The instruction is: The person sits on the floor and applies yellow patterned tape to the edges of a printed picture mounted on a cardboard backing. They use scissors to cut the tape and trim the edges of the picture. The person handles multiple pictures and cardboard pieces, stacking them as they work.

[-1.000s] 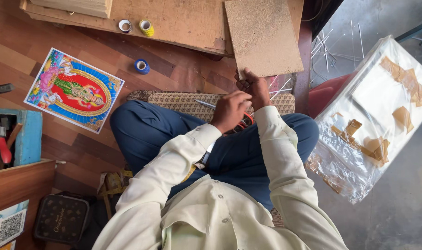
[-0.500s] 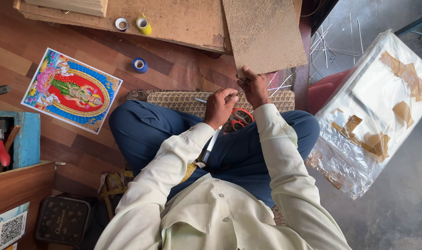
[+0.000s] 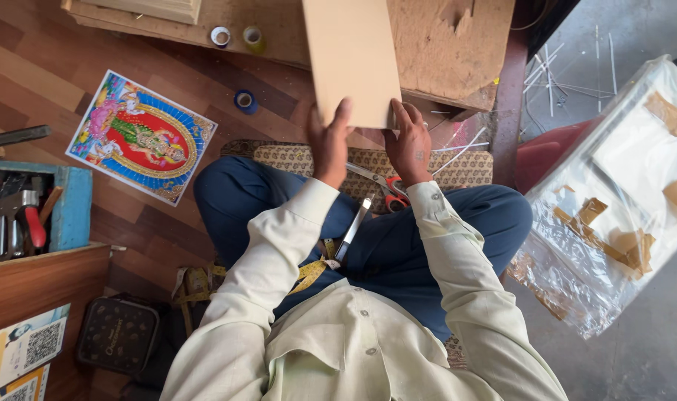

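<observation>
I sit cross-legged and hold a plain tan board (image 3: 351, 56) upright in front of me. My left hand (image 3: 328, 145) grips its lower left edge, thumb on the face. My right hand (image 3: 409, 141) grips its lower right corner. Below my hands, on a patterned cushion (image 3: 457, 167), lie red-handled scissors (image 3: 389, 194). A metal blade tool (image 3: 353, 226) and a yellow tape measure (image 3: 312, 271) rest on my lap.
A colourful framed-style picture print (image 3: 141, 137) lies on the wooden floor at left. Tape rolls (image 3: 243, 100) sit near a low chipboard bench (image 3: 450, 44). A blue toolbox (image 3: 26, 208) stands far left. A plastic-wrapped bundle (image 3: 620, 193) lies at right.
Both hands rose from the cushion and took hold of the board, which now stands lifted and centred before me instead of lying on the bench at right.
</observation>
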`<action>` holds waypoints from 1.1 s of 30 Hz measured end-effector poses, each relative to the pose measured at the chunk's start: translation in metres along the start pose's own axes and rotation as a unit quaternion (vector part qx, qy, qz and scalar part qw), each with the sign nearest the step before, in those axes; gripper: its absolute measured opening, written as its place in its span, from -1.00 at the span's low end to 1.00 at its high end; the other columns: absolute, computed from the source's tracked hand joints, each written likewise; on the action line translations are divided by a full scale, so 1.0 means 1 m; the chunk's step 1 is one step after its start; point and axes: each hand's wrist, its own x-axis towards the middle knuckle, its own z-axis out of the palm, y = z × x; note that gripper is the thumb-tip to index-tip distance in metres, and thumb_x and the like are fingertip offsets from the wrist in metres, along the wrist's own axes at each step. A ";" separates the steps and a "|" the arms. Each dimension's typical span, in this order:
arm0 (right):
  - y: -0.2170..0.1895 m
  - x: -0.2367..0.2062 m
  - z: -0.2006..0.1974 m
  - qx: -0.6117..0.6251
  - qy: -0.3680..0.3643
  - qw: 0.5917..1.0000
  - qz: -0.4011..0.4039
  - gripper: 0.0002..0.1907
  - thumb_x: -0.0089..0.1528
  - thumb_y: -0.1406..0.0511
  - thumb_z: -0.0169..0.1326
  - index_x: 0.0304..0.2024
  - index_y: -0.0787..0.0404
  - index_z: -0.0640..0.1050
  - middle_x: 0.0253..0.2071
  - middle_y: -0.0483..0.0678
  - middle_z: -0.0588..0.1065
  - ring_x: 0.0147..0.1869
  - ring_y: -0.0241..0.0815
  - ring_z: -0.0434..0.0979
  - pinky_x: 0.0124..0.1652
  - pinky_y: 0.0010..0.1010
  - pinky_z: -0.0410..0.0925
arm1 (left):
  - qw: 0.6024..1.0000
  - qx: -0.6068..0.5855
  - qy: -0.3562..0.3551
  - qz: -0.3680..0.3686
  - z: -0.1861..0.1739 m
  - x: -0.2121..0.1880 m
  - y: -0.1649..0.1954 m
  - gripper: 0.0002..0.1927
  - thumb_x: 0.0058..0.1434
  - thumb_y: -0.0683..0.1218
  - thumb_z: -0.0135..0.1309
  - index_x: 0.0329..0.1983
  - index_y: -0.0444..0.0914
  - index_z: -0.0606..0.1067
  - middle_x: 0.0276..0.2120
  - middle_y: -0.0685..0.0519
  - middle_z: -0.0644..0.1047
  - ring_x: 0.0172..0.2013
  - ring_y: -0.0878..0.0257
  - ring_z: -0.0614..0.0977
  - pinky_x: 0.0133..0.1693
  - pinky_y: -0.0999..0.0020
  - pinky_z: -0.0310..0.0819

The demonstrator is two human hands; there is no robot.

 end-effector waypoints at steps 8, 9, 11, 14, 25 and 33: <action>-0.001 -0.001 0.006 -0.004 -0.024 1.000 -0.002 -0.33 0.09 0.38 0.32 0.26 0.16 0.47 0.28 0.09 0.37 0.19 0.18 0.51 0.05 -0.12 0.44 | 0.991 -0.049 0.039 -0.121 -0.060 0.014 -0.003 -0.63 0.18 -0.23 0.22 0.05 -0.25 0.45 -0.10 0.01 0.57 -0.15 0.17 0.64 -0.16 0.24 0.61; 0.000 -0.001 0.005 -0.001 -0.025 1.000 -0.002 -0.33 0.08 0.38 0.32 0.26 0.17 0.47 0.28 0.10 0.36 0.19 0.19 0.50 0.05 -0.12 0.44 | 0.991 -0.041 0.045 -0.118 -0.059 0.014 -0.003 -0.64 0.18 -0.23 0.25 0.03 -0.26 0.47 -0.12 0.02 0.57 -0.16 0.19 0.63 -0.18 0.26 0.60; 0.002 -0.002 0.005 0.010 -0.020 1.000 -0.007 -0.33 0.10 0.39 0.31 0.28 0.16 0.47 0.29 0.10 0.37 0.22 0.20 0.51 0.08 -0.12 0.44 | 0.992 -0.052 0.045 -0.109 -0.056 0.013 -0.003 -0.67 0.18 -0.22 0.25 0.01 -0.26 0.49 -0.12 0.01 0.58 -0.16 0.19 0.63 -0.19 0.29 0.61; 0.003 -0.001 0.005 0.016 -0.013 1.000 -0.011 -0.34 0.11 0.39 0.32 0.28 0.16 0.48 0.30 0.09 0.38 0.23 0.18 0.51 0.09 -0.13 0.45 | 0.992 -0.048 0.057 -0.097 -0.050 0.013 0.001 -0.67 0.13 -0.21 0.26 -0.04 -0.20 0.50 -0.16 0.05 0.58 -0.21 0.23 0.63 -0.23 0.34 0.60; 0.013 0.018 -0.001 0.563 -0.016 0.765 0.313 -0.30 0.21 -0.07 0.12 0.17 0.34 0.51 0.05 0.17 0.56 0.05 0.01 0.63 -0.05 -0.25 0.51 | 0.691 0.503 0.035 0.518 0.022 0.057 0.031 -0.67 0.07 -0.20 0.22 -0.05 -0.27 0.53 -0.09 -0.06 0.53 -0.13 0.01 0.58 -0.13 0.09 0.54; 0.033 0.020 0.003 0.663 -0.065 0.643 0.377 -0.47 0.30 0.19 0.12 0.21 0.41 0.46 -0.04 0.01 0.59 -0.06 -0.12 0.58 0.00 -0.27 0.47 | 0.713 0.575 -0.265 0.301 0.028 0.028 -0.057 -0.34 -0.01 -0.34 0.20 0.24 -0.37 0.43 0.29 -0.25 0.39 0.30 -0.10 0.40 0.32 0.00 0.27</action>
